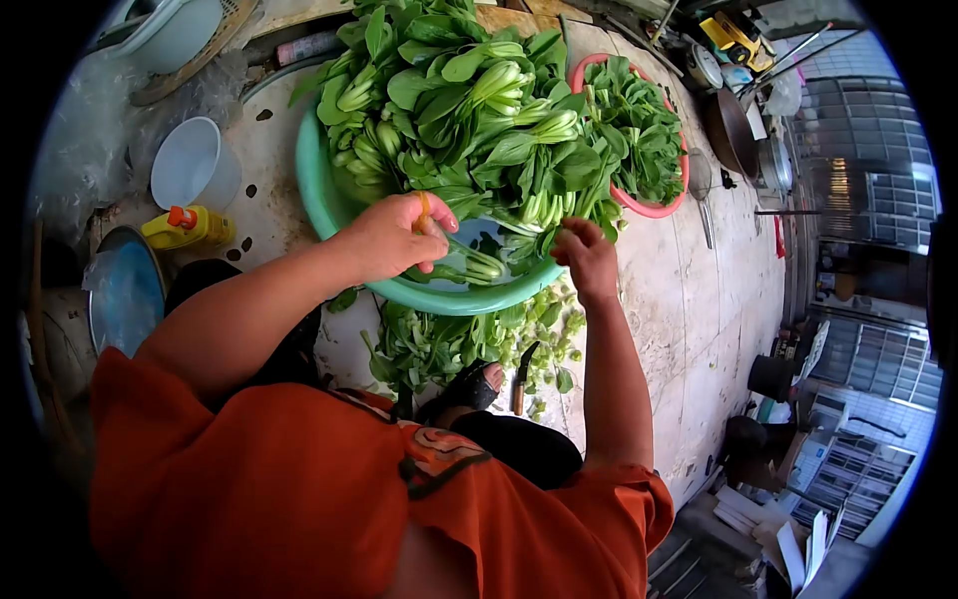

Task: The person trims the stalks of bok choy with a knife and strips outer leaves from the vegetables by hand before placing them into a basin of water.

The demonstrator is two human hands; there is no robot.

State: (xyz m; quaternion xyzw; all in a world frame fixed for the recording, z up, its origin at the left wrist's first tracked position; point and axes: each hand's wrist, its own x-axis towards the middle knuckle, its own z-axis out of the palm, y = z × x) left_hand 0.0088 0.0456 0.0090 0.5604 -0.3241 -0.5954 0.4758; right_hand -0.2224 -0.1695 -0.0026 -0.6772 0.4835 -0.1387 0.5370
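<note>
A large green basin (317, 200) holds water and a high heap of bok choy (479, 100). Over its near side, my left hand (394, 238) is curled around the leafy end of one bok choy (481, 266), whose pale base points right above the water. A yellow band circles a finger of that hand. At the basin's right rim my right hand (589, 258) has its fingers drawn together beside dark leaves; whatever is between them is hidden. Trimmed leaves and stalk pieces (429, 339) lie on the floor below the basin, near a knife (524, 377) with a wooden handle.
Behind to the right, a pink basin (654, 208) holds more greens. A white bucket (190, 165), a yellow bottle (190, 228) with a red cap and a metal basin (125, 290) stand at left. My sandalled foot (469, 389) is close to the knife. A ladle (704, 200) lies at right.
</note>
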